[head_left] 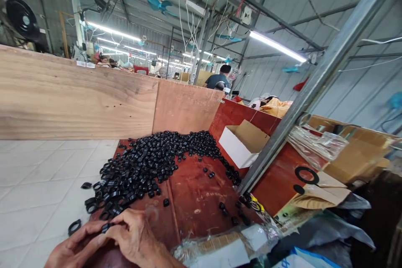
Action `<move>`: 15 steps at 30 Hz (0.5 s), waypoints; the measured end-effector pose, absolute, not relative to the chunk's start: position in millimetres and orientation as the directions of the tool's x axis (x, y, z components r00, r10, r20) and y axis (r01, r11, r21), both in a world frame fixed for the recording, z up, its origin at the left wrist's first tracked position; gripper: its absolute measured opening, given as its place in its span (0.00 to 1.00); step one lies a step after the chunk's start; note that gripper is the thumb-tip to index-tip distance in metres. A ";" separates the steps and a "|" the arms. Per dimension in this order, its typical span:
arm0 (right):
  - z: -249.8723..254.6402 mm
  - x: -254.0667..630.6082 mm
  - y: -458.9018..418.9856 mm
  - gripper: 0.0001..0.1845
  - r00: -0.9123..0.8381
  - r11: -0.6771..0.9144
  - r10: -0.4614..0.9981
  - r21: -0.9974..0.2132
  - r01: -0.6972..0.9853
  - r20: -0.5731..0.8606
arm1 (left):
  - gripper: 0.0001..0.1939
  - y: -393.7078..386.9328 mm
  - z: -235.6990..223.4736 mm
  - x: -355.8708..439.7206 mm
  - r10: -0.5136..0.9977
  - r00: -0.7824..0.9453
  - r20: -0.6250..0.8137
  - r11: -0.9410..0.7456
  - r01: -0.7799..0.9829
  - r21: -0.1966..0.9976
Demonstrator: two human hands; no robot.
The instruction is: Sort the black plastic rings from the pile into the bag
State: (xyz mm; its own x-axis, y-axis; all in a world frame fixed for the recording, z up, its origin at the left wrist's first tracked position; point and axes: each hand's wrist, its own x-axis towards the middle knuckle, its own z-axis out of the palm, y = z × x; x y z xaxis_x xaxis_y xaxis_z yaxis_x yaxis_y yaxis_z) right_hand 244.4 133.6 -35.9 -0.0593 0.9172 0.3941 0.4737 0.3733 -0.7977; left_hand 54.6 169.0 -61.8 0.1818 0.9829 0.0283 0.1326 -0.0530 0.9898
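Close to the front edge of the red-brown table (201,201), my left hand (78,243) and my right hand (135,234) meet around a small black ring-shaped part (106,228). Fingers of both hands are closed on it, and they cover most of it. Just beyond my fingertips begins a big pile of similar black parts (141,163), which spreads back to the wooden board. One loose black ring (74,227) lies on the white tiled surface beside my left hand.
A wooden board (78,100) walls off the back. An open white carton (240,142) leans by the red side panel. A slanting metal post (314,88) rises at the right. Taped cardboard (220,251) lines the near edge. Farther back, a person (220,77) is visible.
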 end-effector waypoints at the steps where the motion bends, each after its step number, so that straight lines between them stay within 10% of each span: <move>1: -34.0 244.6 130.9 0.07 -0.068 0.357 0.924 -0.786 0.504 0.376 | 0.22 162.3 -51.6 55.6 0.981 0.178 0.082 -0.118 0.202 0.972; 6: -29.5 247.3 121.2 0.22 -0.166 0.385 0.918 -0.706 0.595 0.360 | 0.14 134.8 -15.5 68.9 0.919 0.304 0.251 -0.322 0.210 0.923; 15: -26.7 250.3 113.9 0.19 -0.134 0.253 0.965 -0.929 0.269 0.224 | 0.11 133.1 -33.8 71.5 0.967 0.210 0.142 -0.141 -0.016 0.990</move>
